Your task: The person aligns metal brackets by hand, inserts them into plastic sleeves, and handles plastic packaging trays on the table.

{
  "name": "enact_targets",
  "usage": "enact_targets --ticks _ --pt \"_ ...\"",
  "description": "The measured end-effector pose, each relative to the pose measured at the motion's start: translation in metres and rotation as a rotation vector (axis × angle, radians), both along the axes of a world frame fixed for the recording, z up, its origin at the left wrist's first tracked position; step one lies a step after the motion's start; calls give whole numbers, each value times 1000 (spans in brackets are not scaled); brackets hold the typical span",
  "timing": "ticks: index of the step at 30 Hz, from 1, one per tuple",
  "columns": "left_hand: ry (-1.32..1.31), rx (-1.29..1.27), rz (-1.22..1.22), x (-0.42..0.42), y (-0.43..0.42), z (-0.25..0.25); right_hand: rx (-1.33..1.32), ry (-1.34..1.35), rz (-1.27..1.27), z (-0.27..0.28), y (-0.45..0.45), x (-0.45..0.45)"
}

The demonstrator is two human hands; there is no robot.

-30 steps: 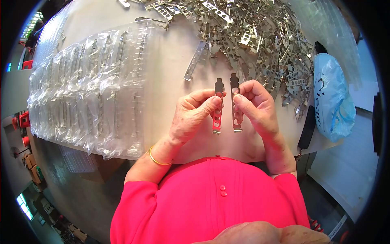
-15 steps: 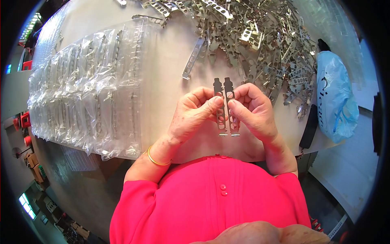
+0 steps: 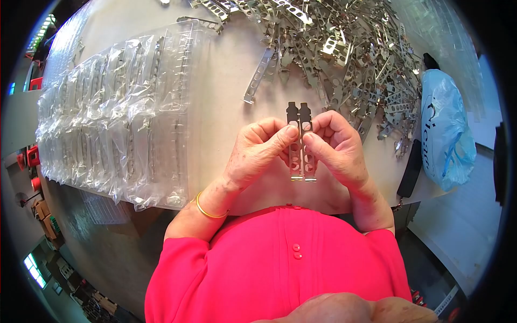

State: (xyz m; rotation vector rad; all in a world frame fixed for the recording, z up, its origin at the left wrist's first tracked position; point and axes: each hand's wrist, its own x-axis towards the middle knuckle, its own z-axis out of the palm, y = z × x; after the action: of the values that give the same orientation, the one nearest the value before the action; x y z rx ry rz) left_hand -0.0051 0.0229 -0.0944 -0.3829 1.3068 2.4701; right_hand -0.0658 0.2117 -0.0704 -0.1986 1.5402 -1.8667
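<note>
Two metal slot brackets with round holes are held upright side by side in front of my chest, their long edges touching or nearly so. My left hand [image 3: 263, 148] pinches the left bracket [image 3: 294, 153] between thumb and fingers. In my right hand [image 3: 338, 145] the right bracket [image 3: 308, 157] is pinched the same way. Each bracket has a dark tab at its top and a short bent foot at its bottom. Beyond my hands, one loose bracket [image 3: 258, 76] lies apart on the table, close to a big heap of similar brackets [image 3: 355, 59].
On the left, a clear plastic tray [image 3: 180, 116] carries rows of brackets in clear plastic wrapping [image 3: 107, 113]. At the right edge of the table [image 3: 226, 97] are a blue plastic bag [image 3: 448, 129] and a black elongated object [image 3: 409, 168].
The two brackets have come closer together, closing most of the gap between them. My hands have barely shifted and keep their pinch.
</note>
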Motion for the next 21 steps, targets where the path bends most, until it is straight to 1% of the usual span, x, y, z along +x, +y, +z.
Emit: enact_targets --ticks 21 --pt "13 65 -46 0 -1 -4 -15 -44 12 -2 0 0"
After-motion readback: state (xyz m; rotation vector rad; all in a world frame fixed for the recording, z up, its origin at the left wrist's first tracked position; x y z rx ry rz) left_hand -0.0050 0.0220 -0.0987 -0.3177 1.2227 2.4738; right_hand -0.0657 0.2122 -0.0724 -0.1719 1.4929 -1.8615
